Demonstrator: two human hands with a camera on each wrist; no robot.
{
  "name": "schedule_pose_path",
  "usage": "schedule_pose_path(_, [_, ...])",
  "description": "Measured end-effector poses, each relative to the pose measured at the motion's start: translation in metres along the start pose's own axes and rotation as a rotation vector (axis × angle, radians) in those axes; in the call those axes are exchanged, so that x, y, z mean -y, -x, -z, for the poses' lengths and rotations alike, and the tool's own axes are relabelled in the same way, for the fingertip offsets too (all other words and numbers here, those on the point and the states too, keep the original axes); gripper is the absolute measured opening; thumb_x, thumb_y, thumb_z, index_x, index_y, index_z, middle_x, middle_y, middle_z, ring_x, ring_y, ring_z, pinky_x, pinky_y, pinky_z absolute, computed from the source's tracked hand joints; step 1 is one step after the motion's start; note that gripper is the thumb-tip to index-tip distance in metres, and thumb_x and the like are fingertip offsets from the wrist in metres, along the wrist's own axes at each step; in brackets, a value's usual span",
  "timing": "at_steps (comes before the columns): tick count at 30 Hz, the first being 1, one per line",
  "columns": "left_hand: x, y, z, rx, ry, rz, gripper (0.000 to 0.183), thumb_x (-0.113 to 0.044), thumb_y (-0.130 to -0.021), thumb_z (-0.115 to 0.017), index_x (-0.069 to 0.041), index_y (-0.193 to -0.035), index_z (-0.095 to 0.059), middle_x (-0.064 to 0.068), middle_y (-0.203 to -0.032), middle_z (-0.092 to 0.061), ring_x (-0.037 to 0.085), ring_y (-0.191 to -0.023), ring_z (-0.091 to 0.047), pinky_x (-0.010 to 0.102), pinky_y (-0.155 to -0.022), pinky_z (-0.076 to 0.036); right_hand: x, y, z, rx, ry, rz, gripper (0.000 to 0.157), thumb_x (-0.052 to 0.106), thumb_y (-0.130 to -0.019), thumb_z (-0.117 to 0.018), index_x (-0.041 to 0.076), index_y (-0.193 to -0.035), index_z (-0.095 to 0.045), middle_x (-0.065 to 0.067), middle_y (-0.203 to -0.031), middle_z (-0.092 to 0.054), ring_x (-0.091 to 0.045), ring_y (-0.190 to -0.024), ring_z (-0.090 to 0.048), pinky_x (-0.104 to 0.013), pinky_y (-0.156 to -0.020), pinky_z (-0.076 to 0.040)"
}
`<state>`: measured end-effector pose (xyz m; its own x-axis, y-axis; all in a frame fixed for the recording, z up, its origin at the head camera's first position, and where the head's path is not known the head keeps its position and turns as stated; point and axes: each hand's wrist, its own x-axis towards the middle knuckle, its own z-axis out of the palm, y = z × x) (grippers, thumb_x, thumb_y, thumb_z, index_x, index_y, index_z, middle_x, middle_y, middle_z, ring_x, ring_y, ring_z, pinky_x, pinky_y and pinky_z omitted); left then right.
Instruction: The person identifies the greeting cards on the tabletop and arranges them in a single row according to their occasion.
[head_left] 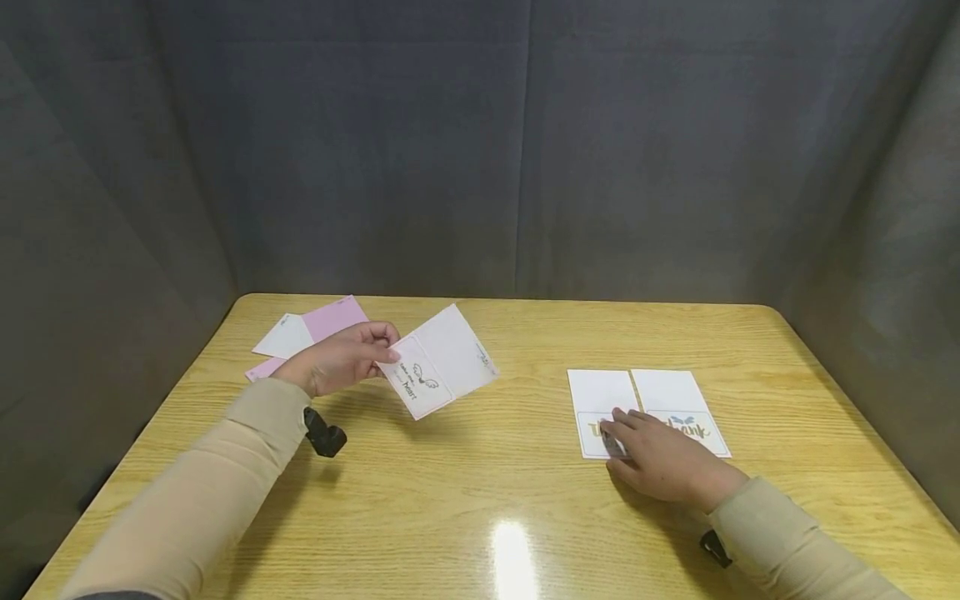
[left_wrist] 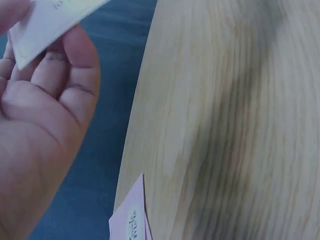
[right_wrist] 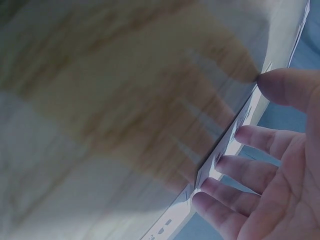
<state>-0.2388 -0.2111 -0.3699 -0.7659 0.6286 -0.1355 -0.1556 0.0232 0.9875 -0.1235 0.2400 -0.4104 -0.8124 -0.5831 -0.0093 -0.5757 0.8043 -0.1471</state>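
Note:
In the head view my left hand (head_left: 348,360) pinches the near-left edge of a folded greeting card (head_left: 457,354) between thumb and fingers, above the table. Wings and the word "heart" are printed on its pale panel. My right hand (head_left: 667,460) lies over two white cards placed side by side. Its fingertips touch the left white card (head_left: 602,390), hiding part of the gold lettering. The hand also covers part of the right white card (head_left: 666,390), which reads "Thank" beside a blue butterfly. In the right wrist view the fingers (right_wrist: 250,172) are extended along the card edge.
At the table's far left, pink card stock (head_left: 333,318) and a white card (head_left: 285,336) overlap, partly behind my left hand. The wooden table (head_left: 450,500) ends at dark grey curtains (head_left: 375,167) at the back and sides. Black straps sit at both wrists.

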Motion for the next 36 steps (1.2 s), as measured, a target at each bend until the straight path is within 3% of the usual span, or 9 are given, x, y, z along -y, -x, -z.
schedule_pose_path(7, [0.007,-0.006,-0.011,0.041,0.042,0.003,0.039,0.015,-0.089,-0.047,-0.014,-0.113,-0.054,0.001,-0.103,-0.066,0.013,-0.093,-0.065,0.027,-0.079,-0.052,-0.001,0.001,0.0,0.007,-0.008,-0.009,0.049,0.023,-0.096,-0.071,-0.005,-0.135,-0.061,-0.033,-0.137,-0.057,-0.052,-0.126,-0.055,-0.061,-0.105,-0.043])
schedule_pose_path(12, [0.009,-0.009,-0.014,0.038,0.061,-0.047,0.034,0.008,-0.096,-0.043,-0.017,-0.094,-0.065,-0.003,-0.099,-0.067,0.011,-0.093,-0.064,0.029,-0.083,-0.049,0.0,0.002,0.0,0.011,-0.013,-0.017,0.049,0.023,-0.096,-0.072,-0.005,-0.135,-0.061,-0.033,-0.137,-0.057,-0.052,-0.125,-0.055,-0.062,-0.104,-0.044])
schedule_pose_path(15, [0.009,-0.01,-0.015,0.027,0.067,-0.066,0.033,0.003,-0.101,-0.042,-0.018,-0.092,-0.065,-0.004,-0.099,-0.069,0.011,-0.094,-0.066,0.029,-0.083,-0.048,0.0,0.002,0.0,0.01,-0.009,-0.021,0.05,0.023,-0.096,-0.072,-0.005,-0.135,-0.061,-0.033,-0.137,-0.057,-0.053,-0.125,-0.055,-0.062,-0.103,-0.044])
schedule_pose_path(24, [0.019,-0.015,-0.018,-0.062,0.073,-0.078,0.026,0.006,-0.102,-0.044,-0.013,-0.11,-0.06,-0.002,-0.103,-0.075,0.012,-0.094,-0.071,0.028,-0.08,-0.054,0.0,0.001,-0.001,0.005,-0.006,-0.019,0.049,0.024,-0.097,-0.07,-0.006,-0.135,-0.061,-0.034,-0.137,-0.057,-0.052,-0.126,-0.055,-0.061,-0.104,-0.044])
schedule_pose_path(31, [0.024,-0.021,-0.028,-0.123,0.026,-0.066,0.022,-0.003,-0.108,-0.041,-0.011,-0.09,-0.05,-0.002,-0.095,-0.071,0.011,-0.086,-0.067,0.027,-0.078,-0.051,0.001,0.002,-0.002,0.011,-0.009,-0.02,0.049,0.023,-0.098,-0.069,-0.006,-0.136,-0.06,-0.033,-0.139,-0.056,-0.052,-0.127,-0.054,-0.061,-0.105,-0.043])
schedule_pose_path(36, [0.027,-0.029,-0.047,-0.195,-0.027,-0.026,0.021,-0.006,-0.108,-0.046,-0.011,-0.088,-0.053,0.001,-0.093,-0.056,0.014,-0.09,-0.054,0.031,-0.081,-0.045,0.002,0.003,-0.002,0.023,-0.008,-0.027,0.05,0.024,-0.098,-0.069,-0.006,-0.137,-0.06,-0.032,-0.14,-0.055,-0.051,-0.128,-0.053,-0.06,-0.106,-0.043])
